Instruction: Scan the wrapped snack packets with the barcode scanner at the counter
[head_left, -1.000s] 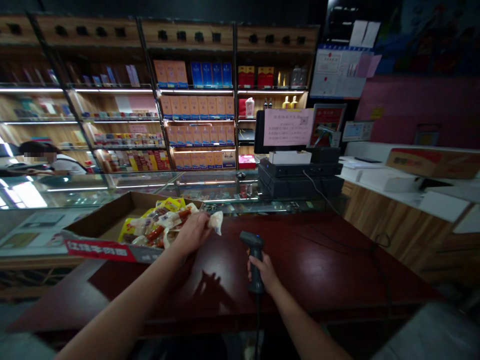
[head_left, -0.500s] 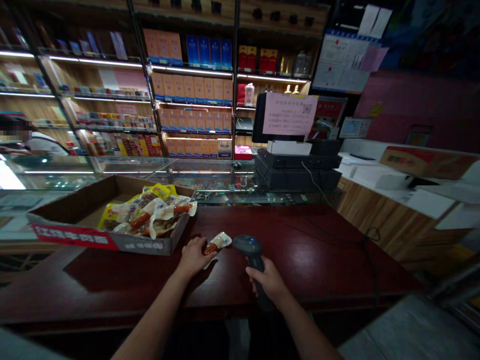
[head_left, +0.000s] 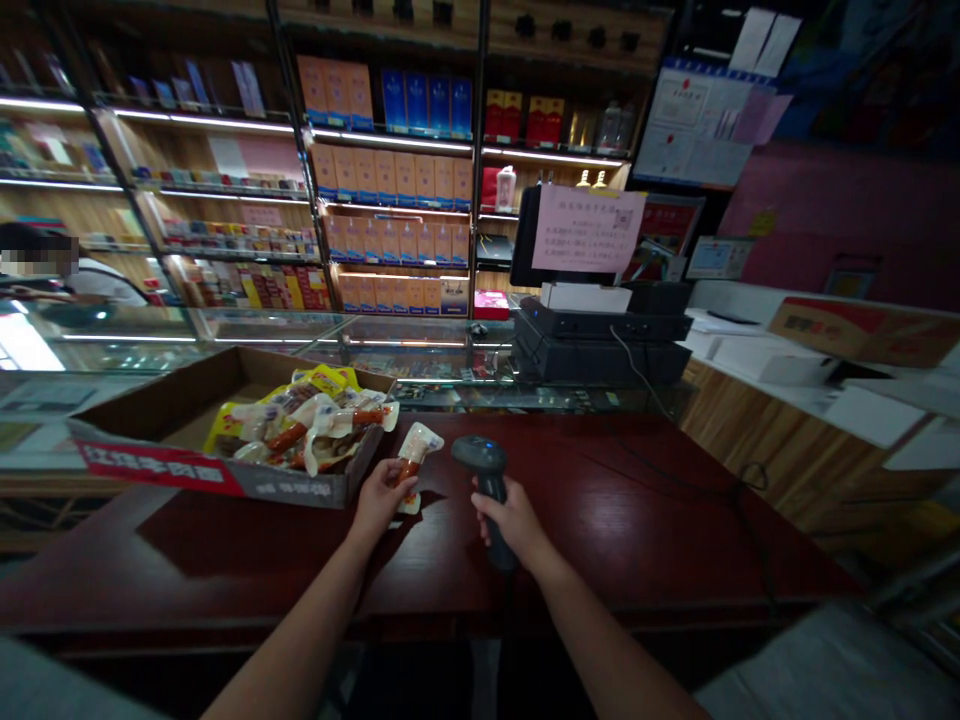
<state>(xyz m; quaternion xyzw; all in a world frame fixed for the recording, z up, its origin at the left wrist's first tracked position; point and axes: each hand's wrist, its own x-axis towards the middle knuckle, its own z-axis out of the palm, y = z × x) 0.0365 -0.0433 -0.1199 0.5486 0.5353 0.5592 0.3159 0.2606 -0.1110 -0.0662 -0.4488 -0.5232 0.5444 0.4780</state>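
Note:
My left hand is closed round a packaged sausage, a reddish-brown stick in a clear and white vacuum wrapper, tilted up over the dark red table. In my right hand is a black barcode scanner, gripped by its handle, its head pointing left toward the sausage. Scanner and sausage are a short way apart. To the left stands an open cardboard box with a red label. Several sausage packets and yellow packets are heaped at its right end.
Behind the table runs a glass display counter. A monitor with a pink notice stands on black machines, and a cable trails over the table's right side. A person is at the far left. Shelves of boxed goods line the back.
My left hand has raised and turned the sausage packet more upright, shifting slightly left in view. My right hand has brought the scanner left and up, nearer to it.

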